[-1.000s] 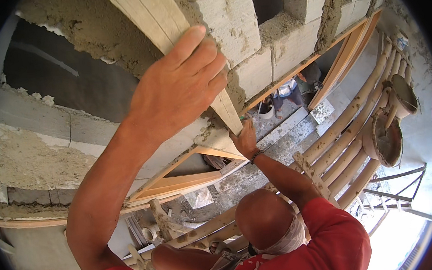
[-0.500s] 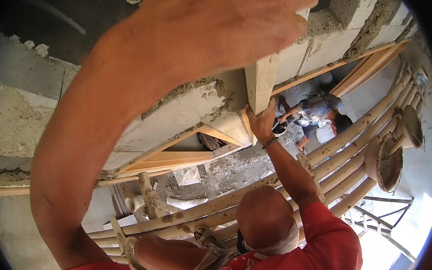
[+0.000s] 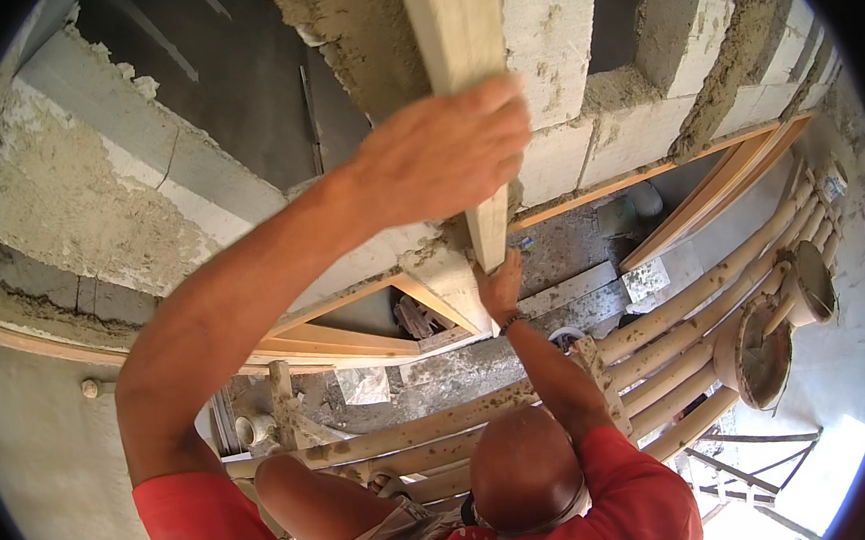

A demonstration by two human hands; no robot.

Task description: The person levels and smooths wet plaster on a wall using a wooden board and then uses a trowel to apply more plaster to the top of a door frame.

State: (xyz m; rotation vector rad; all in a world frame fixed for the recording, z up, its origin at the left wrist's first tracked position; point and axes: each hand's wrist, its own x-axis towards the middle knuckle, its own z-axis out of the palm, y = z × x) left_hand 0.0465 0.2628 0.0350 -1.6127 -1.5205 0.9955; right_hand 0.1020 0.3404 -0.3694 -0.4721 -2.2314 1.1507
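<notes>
My left hand [image 3: 454, 153], slightly blurred, grips a pale wooden plank [image 3: 445, 23] standing against the pale block wall [image 3: 547, 36], with its fingers over the upper stretch. Further down, my right hand [image 3: 499, 285], a band at its wrist, is closed on the plank's lower end, its fingertips partly hidden. Rough mortar [image 3: 336, 36] runs beside the plank at left, and a timber-framed opening [image 3: 342, 337] sits just left of my right hand.
Below me are cream-coloured poles [image 3: 691, 312] with a crossbar, two mortar-crusted pans [image 3: 754, 353] on them at right, and a rubble-strewn floor [image 3: 460, 373]. A dark metal frame [image 3: 758, 478] stands at lower right. More timber frames [image 3: 708, 191] line the wall.
My left hand rose across the view, then came back down onto the plank. The view shifted. The person crouched below half a second ago is now mostly out of sight.
</notes>
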